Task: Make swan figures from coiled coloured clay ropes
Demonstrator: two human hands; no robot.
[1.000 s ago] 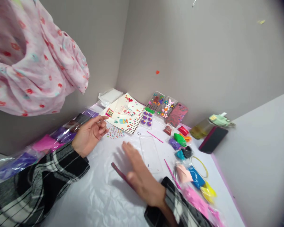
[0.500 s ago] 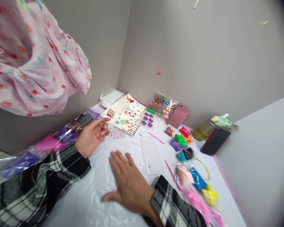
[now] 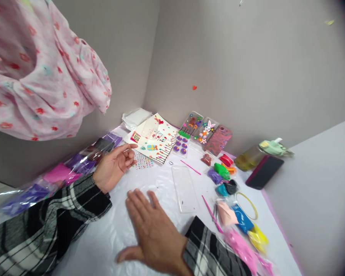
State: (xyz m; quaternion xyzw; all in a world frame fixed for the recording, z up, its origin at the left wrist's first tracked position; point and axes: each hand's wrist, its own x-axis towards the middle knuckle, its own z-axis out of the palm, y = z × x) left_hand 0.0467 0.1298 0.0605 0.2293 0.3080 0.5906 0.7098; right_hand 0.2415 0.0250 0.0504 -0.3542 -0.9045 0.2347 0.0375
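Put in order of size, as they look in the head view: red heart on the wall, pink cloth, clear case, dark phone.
1. Pink cloth, largest by far
2. Clear case and dark phone: too alike in size to rank surely
3. Red heart, smallest

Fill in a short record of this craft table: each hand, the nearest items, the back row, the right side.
Left hand: palm up, fingers curled, beside the gems
Right hand: palm down over the white cover; underside hidden
Near right hand: clear case, lying flat
Back row: rabbit case
Right side: phone in front of bottle
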